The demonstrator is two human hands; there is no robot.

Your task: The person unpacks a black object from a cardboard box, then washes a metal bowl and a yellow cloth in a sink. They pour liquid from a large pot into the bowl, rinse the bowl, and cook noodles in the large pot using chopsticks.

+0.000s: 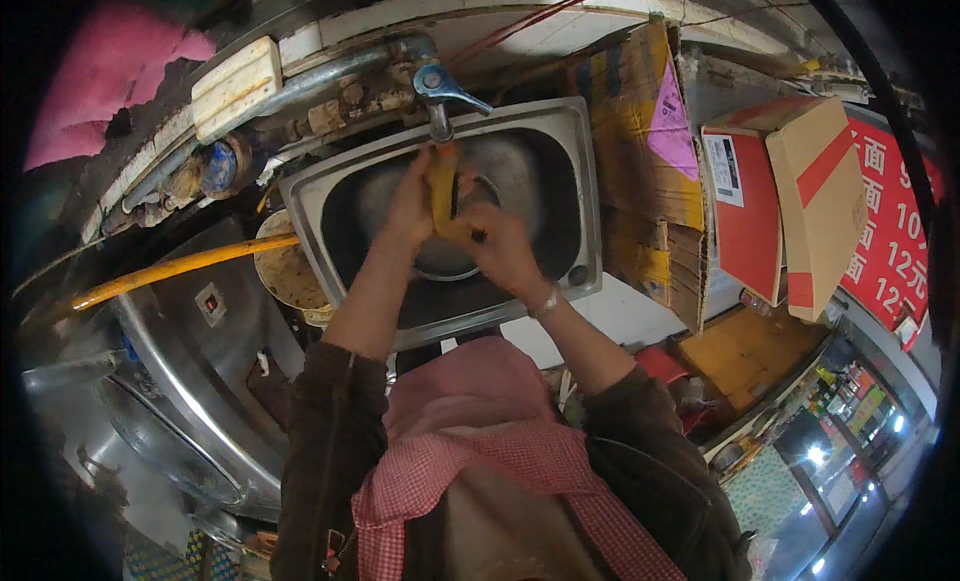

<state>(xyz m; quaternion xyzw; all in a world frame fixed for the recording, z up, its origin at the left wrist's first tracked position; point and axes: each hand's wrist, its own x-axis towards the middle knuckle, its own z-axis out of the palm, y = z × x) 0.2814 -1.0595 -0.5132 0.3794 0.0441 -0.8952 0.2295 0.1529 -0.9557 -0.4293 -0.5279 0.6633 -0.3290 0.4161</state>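
Observation:
Both hands are over a stainless steel sink (592,228), under a metal faucet (441,123) with a blue-grey lever. A yellowish, curved strip-like thing (444,187), blurred and of unclear kind, hangs just below the spout. My left hand (411,209) grips its upper part from the left side. My right hand (499,243), with a bracelet at the wrist, holds its lower end, the fingers curled. Behind the hands, at the bottom of the basin, a round metal rim (450,277) shows partly.
Left of the sink stands a dirty round bucket (281,281) with a yellow pole (187,269) across it. Cardboard boxes (686,258) rise close on the right. A pipe (322,82) runs along the back wall. Metal kitchen equipment (202,371) stands at the lower left.

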